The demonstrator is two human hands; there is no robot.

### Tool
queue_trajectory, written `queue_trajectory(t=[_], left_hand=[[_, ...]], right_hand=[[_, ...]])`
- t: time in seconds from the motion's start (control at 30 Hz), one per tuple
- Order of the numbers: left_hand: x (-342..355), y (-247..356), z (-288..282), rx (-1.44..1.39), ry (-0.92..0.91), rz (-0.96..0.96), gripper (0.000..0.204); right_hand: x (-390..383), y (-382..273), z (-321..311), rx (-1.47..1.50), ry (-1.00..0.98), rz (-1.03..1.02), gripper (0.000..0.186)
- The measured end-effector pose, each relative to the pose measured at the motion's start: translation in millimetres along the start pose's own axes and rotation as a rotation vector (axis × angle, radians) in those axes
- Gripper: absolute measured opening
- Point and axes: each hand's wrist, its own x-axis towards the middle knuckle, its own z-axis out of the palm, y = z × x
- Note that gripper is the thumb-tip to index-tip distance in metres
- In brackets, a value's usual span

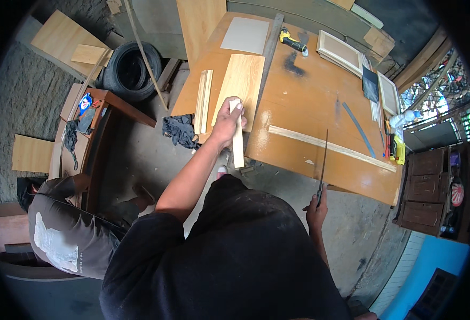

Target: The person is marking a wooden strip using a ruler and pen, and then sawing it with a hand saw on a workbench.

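My left hand (227,124) is closed around a short pale wooden strip (238,146), which hangs down in front of the workbench. In my right hand (316,213), held low by the bench's near edge, is the dark handle of a handsaw (323,168). Its thin blade points up and is seen nearly edge-on. Beyond it, a long wooden strip (331,146) lies across the orange-brown workbench (309,96). A wide wooden board (248,72) and a narrow wooden piece (203,98) lie beyond my left hand.
A yellow-black power tool (293,42), wooden frames (341,50), a dark strip (358,129) and a white bottle (404,118) lie on the bench. Black cloth (177,130) bunches at its left corner. Another person (69,229) works at the left, near a tyre (133,70).
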Motion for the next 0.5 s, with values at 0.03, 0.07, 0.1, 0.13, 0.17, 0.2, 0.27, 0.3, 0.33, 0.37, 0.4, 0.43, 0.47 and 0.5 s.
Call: queue_trajectory(t=[0.03,0.07,0.1,0.13,0.17,0.2,0.27,0.3,0.33,0.37,0.4,0.43,0.47,0.5], left_hand=[[-0.6,3.1,-2.1,0.002,0.002,-0.002,0.017],[-1.3,6.6,-3.9,-0.032,0.007,-0.007,0.018],[-1.0,10.1,-6.2,-0.066,0.010,-0.012,0.019],[1.4,12.5,-8.9,-0.068,0.005,-0.013,0.019],[4.2,15.9,-13.3,-0.088,0.010,-0.034,0.020],[7.4,19.3,-17.5,-0.109,0.015,-0.054,0.022],[11.2,25.7,-21.1,-0.073,0.031,-0.004,0.022],[13.7,28.7,-23.6,-0.033,0.052,0.047,0.022],[17.0,33.3,-26.3,0.046,0.057,0.076,0.025],[19.5,36.5,-27.3,0.043,0.047,0.071,0.025],[21.0,39.8,-28.0,0.106,0.045,0.112,0.025],[22.2,45.7,-29.3,0.170,0.044,0.151,0.026],[25.3,49.0,-32.5,0.168,0.034,0.140,0.026],[28.4,51.3,-36.0,0.205,0.018,0.153,0.025]], right_hand=[[1.2,-1.3,1.5,0.002,-0.002,0.002,0.053],[2.2,-3.4,3.6,0.012,0.015,0.009,0.053],[2.6,-6.0,7.4,0.023,0.035,0.016,0.053],[2.5,-9.1,10.7,0.047,0.053,0.009,0.053],[1.4,-13.2,16.0,0.046,0.060,0.009,0.053],[-0.6,-18.2,23.3,0.091,0.087,0.026,0.053],[-5.3,-27.2,37.2,0.130,0.119,0.041,0.053],[-9.0,-31.1,45.2,0.165,0.122,0.067,0.053],[-13.2,-33.9,53.3,0.203,0.130,0.098,0.054],[-16.2,-35.4,59.4,0.201,0.141,0.102,0.054],[-19.2,-36.6,64.8,0.147,0.127,0.106,0.054],[-22.8,-40.4,71.1,0.095,0.111,0.114,0.054],[-26.7,-46.3,74.2,0.048,0.089,0.152,0.055],[-28.9,-48.5,78.1,0.045,0.100,0.165,0.055]])
